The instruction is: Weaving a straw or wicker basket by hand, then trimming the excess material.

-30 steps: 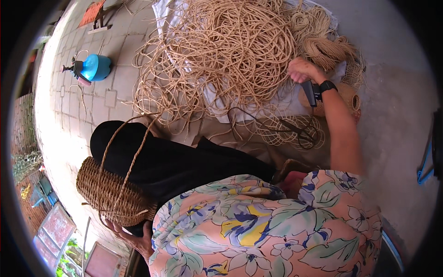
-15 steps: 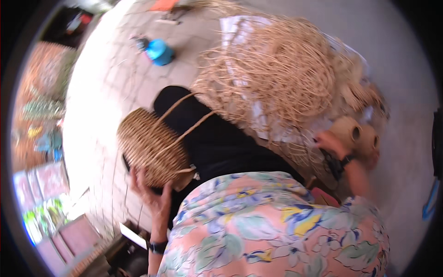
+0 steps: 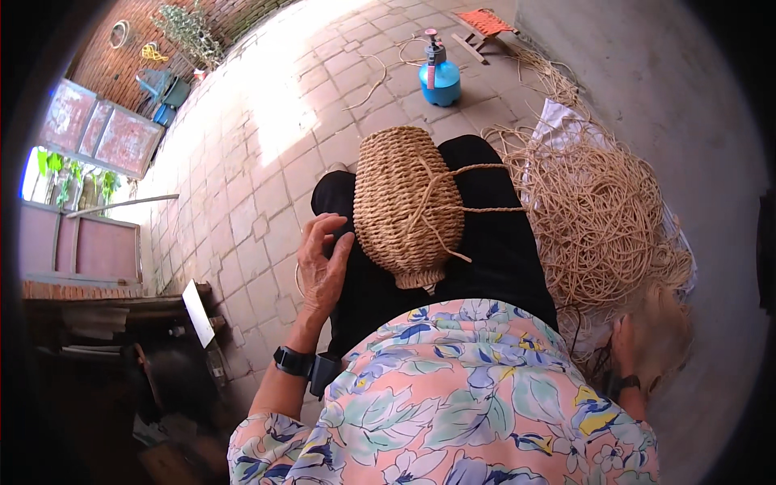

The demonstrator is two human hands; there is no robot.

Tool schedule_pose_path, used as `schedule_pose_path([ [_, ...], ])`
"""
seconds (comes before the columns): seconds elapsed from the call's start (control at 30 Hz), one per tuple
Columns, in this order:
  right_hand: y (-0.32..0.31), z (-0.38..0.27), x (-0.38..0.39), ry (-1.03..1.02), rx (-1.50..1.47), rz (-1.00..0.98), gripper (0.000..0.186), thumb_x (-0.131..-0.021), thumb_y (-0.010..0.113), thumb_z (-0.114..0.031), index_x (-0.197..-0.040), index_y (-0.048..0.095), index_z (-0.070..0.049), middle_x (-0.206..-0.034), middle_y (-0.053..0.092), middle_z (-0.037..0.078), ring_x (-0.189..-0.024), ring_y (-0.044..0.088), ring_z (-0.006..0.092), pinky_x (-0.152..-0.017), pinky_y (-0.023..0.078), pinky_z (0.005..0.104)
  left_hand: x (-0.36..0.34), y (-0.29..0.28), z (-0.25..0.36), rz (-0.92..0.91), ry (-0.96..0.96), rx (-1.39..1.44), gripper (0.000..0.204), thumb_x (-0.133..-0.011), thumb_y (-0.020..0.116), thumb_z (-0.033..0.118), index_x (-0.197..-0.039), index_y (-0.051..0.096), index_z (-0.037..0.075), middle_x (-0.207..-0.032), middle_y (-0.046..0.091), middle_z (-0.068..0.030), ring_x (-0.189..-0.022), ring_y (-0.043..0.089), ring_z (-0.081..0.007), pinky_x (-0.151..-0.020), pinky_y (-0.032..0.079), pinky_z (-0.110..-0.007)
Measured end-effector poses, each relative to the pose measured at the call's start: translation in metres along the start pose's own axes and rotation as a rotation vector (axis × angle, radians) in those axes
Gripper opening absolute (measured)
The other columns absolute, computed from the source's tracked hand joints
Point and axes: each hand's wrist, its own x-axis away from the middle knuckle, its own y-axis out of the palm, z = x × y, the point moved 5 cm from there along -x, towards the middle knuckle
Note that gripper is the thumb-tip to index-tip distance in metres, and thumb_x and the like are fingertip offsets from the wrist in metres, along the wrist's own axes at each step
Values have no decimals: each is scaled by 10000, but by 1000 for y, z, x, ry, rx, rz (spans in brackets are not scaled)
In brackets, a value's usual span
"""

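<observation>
On my black-trousered lap lies a tan woven vessel (image 3: 396, 202), its narrow neck pointing toward me. Loose cords cross its side and stretch right toward a big heap of tan cord (image 3: 606, 218). Just left of the vessel is my left hand (image 3: 323, 267), raised, fingers bent and apart, holding nothing. It appears clear of the weave. Down at the right, by the near end of the heap, is my right hand (image 3: 621, 347). A blurred brown thing lies beside it, and most of its fingers are hidden.
A blue pump sprayer (image 3: 440, 81) stands on the paving ahead. Behind it is a low stool with an orange seat (image 3: 485, 23). White sheeting (image 3: 558, 125) lies under the cord heap. Dark clutter and a white board (image 3: 197, 314) are at the lower left.
The whole view has swung round, bringing the vessel to the middle. My left hand has come off the vessel. My right hand has moved down among the things beside the heap.
</observation>
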Motion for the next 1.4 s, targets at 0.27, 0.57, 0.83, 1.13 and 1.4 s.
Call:
schedule_pose_path([
  [0.27,-38,-171,-105,178,-344,-164,325,-1074,441,-337,-1150,543,-38,-641,445,47,-538,512,191,-534,435,332,-1,37,43,-198,420,-281,500,-776,821,133,-1249,662,106,-1273,537,-116,-1190,512,-286,-966,499,-394],
  [0.57,-24,-440,-70,-710,-514,3,215,-959,661,-195,-1077,588,-31,-741,500,36,-576,532,172,-515,456,312,-1,49,48,-181,495,-269,400,-748,843,111,-1119,696,128,-1262,545,-105,-1164,515,-304,-948,497,-407],
  [0.83,-27,-389,-30,-725,-58,-103,513,-861,748,-175,-1348,598,-118,-850,531,135,-723,597,332,-630,491,426,0,54,69,-200,626,-435,456,-754,823,249,-1177,685,150,-1344,519,-114,-1219,467,-338,-1041,370,-474],
  [1.13,-29,-357,-39,-459,-408,-441,641,-766,828,-158,-1359,587,-125,-831,606,81,-658,570,200,-612,501,327,-4,63,81,-188,546,-355,280,-775,798,191,-1019,697,96,-1254,575,-100,-1163,502,-314,-1009,383,-450],
  [1.4,-48,-440,-55,-876,-246,-53,540,-671,899,-225,-1096,604,-70,-948,583,90,-812,632,271,-683,531,400,-16,55,68,-185,242,26,125,-853,745,166,-862,680,60,-872,638,-49,-893,577,-217,-862,377,-360],
])
